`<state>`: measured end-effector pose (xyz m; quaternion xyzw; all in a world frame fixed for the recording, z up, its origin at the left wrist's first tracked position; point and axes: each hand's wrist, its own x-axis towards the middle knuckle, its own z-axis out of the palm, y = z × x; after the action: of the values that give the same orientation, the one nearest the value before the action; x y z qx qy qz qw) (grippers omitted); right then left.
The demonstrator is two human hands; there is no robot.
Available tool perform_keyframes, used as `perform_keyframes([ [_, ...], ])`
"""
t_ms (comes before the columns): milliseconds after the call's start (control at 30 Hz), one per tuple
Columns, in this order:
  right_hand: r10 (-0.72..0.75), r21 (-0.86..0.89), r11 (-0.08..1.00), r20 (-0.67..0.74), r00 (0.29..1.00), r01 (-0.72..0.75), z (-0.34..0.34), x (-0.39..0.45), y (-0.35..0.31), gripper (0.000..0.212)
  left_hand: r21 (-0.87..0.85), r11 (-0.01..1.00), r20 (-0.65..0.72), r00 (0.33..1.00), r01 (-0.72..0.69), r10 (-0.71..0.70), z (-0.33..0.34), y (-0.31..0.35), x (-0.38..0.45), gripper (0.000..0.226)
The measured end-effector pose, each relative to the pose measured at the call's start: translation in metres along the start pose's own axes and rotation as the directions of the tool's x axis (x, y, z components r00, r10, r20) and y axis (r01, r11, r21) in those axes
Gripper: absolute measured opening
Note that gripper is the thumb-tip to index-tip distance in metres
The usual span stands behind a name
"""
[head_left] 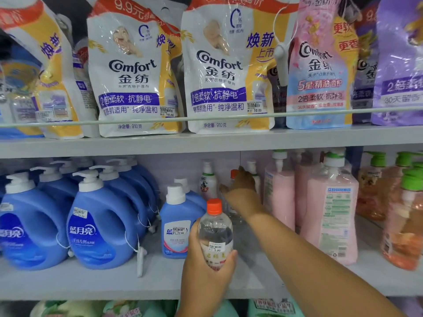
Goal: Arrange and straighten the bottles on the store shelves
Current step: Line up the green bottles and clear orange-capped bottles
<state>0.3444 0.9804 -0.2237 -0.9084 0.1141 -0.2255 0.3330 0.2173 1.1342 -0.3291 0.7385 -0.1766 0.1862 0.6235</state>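
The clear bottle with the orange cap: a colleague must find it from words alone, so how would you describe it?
Look at the middle shelf, below the Comfort pouches. Right of the blue detergent jugs, the left hand grips the clear bottle. Only it looks colourless, with an orange cap.

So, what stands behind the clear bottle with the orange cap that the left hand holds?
Behind the clear bottle in the left hand, the right hand reaches deep to another orange-capped bottle. A white spray bottle stands beside. The arm covers anything lower.
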Motion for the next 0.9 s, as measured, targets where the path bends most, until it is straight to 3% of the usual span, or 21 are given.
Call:
perform_keyframes([
  [100,-0.017,-0.24,0.971,-0.009,1.0,0.015,0.006,0.011,-0.008,0.09,-0.005,1.0,0.023,1.0,0.001,-0.001,-0.003,-0.002,0.0,0.092],
  [167,-0.021,-0.282,0.959,-0.032,0.999,0.011,0.006,0.009,-0.01,0.076,-0.02,1.0,0.047,0.999,0.016,-0.015,-0.006,-0.001,0.0,0.091],
  [267,-0.03,-0.281,0.959,-0.017,0.999,0.024,0.002,-0.005,-0.011,0.082,-0.038,0.999,0.046,0.999,0.023,-0.021,-0.008,-0.002,0.001,0.091],
  [433,-0.062,-0.12,0.991,0.029,0.998,0.065,-0.036,-0.054,0.004,0.088,-0.039,0.999,0.012,1.0,0.016,-0.016,-0.009,-0.009,0.003,0.088],
  [500,-0.105,0.094,0.99,-0.003,0.995,0.105,-0.049,-0.082,0.019,0.084,-0.04,0.999,0.011,1.0,0.024,-0.024,-0.011,-0.007,0.003,0.087],
  [567,-0.108,0.366,0.923,-0.046,0.993,0.118,-0.054,-0.113,0.033,0.081,-0.06,0.997,0.022,0.999,0.042,-0.041,-0.012,-0.005,0.004,0.086],
  [633,-0.046,0.52,0.853,0.0,0.999,0.039,-0.047,-0.137,0.045,0.08,-0.079,0.995,0.036,0.998,0.058,-0.056,-0.013,-0.005,0.004,0.086],
  [767,0.111,0.547,0.832,0.007,0.994,-0.097,-0.035,-0.165,0.047,0.055,-0.108,0.99,0.075,0.993,0.095,-0.088,-0.016,-0.008,0.004,0.089],
  [900,0.136,0.533,0.841,-0.044,0.99,-0.092,-0.047,-0.204,0.046,0.059,-0.123,0.984,0.123,0.986,0.128,-0.113,-0.016,-0.011,0.009,0.078],
])
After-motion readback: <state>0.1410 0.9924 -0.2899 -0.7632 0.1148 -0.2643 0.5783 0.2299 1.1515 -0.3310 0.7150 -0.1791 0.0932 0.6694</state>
